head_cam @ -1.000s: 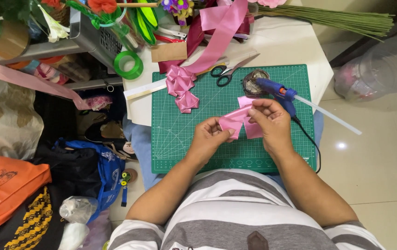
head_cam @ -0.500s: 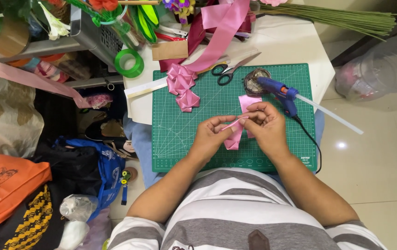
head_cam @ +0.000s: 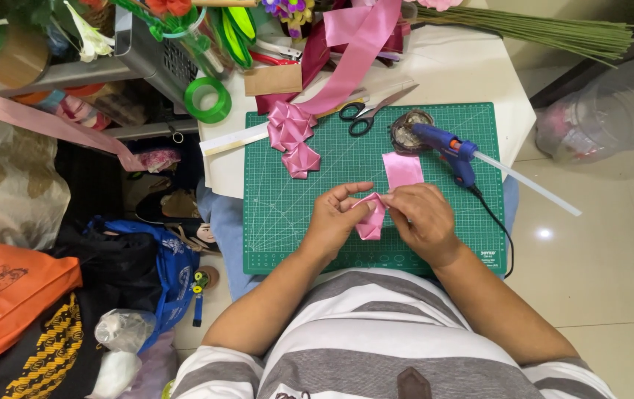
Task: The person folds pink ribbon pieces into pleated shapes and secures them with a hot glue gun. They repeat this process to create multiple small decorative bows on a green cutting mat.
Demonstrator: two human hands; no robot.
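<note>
Both hands, left and right, pinch one folded pink ribbon piece between their grips, above the green cutting mat. Beyond them: one flat ribbon strip, one glue gun, one pair of scissors.

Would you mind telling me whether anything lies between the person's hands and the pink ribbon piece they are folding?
Nothing visible does. The left hand and the right hand both already pinch the folded pink ribbon piece directly, above the green cutting mat. The glue gun and scissors lie farther back on the mat.

Bright, even overhead light — sharp focus, soft shadows, one glare spot on the floor tiles.
</note>
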